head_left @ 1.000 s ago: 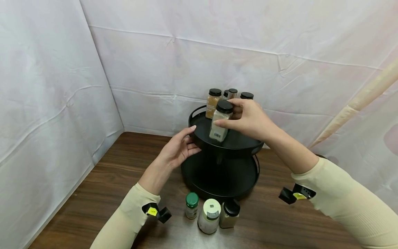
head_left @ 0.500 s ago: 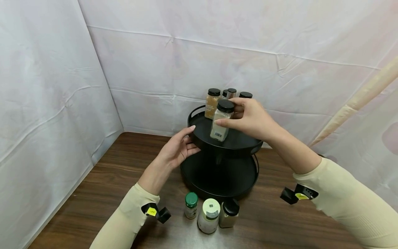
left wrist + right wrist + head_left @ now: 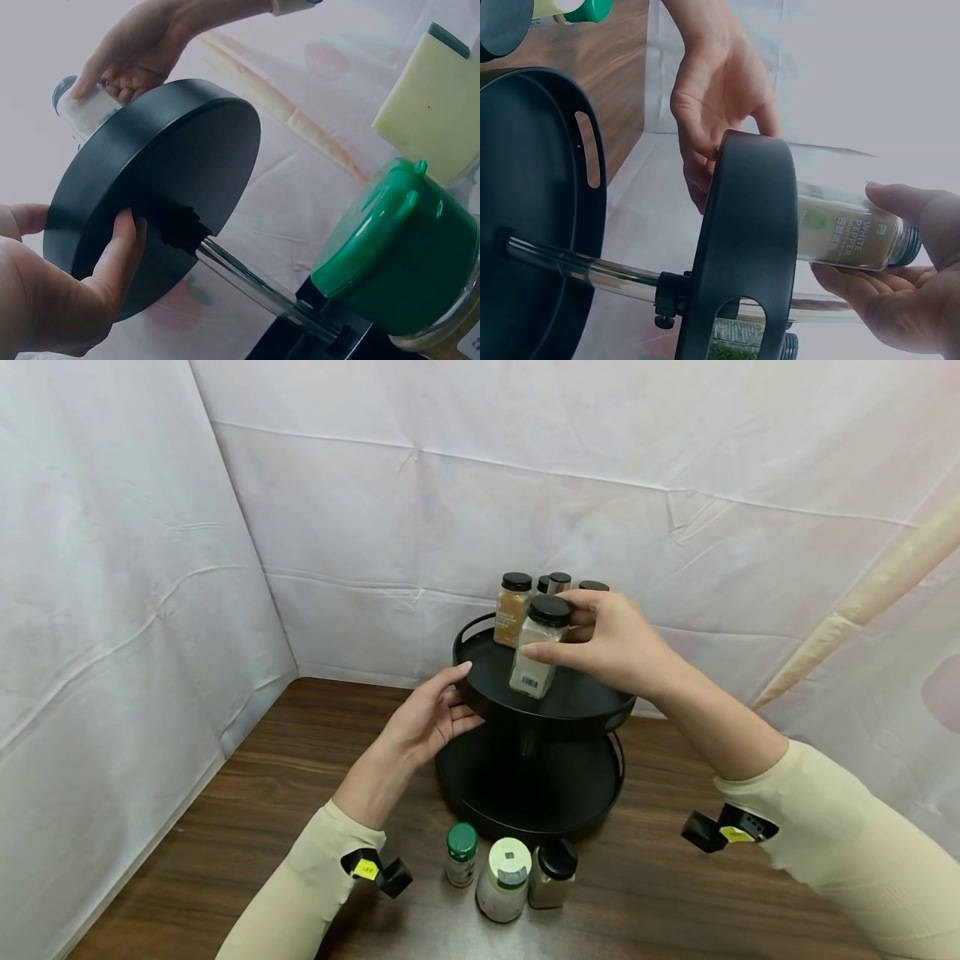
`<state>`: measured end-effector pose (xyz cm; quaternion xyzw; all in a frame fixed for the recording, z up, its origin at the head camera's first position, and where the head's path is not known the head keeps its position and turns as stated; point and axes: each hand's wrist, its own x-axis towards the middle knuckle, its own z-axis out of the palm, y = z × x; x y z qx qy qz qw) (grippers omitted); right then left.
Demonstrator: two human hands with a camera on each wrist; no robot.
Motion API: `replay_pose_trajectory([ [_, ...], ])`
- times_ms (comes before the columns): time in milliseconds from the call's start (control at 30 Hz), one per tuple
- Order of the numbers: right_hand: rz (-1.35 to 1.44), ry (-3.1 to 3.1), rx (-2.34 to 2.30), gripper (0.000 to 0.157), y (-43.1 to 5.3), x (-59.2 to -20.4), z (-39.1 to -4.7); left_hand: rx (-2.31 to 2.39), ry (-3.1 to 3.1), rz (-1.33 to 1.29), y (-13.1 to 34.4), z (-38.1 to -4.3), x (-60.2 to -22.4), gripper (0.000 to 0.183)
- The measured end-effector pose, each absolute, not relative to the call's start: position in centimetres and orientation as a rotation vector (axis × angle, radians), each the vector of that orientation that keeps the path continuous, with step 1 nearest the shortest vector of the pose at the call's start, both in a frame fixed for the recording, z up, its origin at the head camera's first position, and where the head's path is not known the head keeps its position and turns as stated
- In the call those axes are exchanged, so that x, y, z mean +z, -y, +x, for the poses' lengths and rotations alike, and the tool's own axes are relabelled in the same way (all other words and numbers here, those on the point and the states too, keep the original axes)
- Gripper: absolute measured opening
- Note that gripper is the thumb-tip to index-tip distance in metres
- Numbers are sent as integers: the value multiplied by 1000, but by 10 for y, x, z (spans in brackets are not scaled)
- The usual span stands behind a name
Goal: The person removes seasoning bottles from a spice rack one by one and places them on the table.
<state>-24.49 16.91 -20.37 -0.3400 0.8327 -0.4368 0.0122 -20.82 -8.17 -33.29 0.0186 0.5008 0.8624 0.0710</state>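
Note:
My right hand (image 3: 622,639) pinches a square glass jar of white pepper (image 3: 534,662) between thumb and fingers. The jar has a black lid and leans slightly over the upper tier of a black two-tier tray (image 3: 540,724). In the right wrist view its label (image 3: 847,229) reads "WHITE PEPPER", and its base overlaps the tier's rim. My left hand (image 3: 420,722) grips the left side of that tier, thumb at the rim and fingers underneath. Behind the held jar stand an orange-brown spice jar (image 3: 512,614) and several other black-lidded containers, partly hidden by my right hand.
In front of the lower tier (image 3: 517,789), on the wooden table (image 3: 300,827), stand a green-capped bottle (image 3: 462,856), a pale-lidded jar (image 3: 504,885) and a black-lidded jar (image 3: 552,881). White cloth (image 3: 480,485) hangs behind and at the left.
My right hand and the white pepper jar have shifted slightly right and up over the upper tier. My left hand stays at the tray's rim, and the tray holds still.

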Motion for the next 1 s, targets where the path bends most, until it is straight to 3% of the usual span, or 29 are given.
replay_pose_trajectory([
  [1000,-1173,-2579,-1298,52,-176,-186,-214,2607,-1489,45,81,-212,-333,38],
])
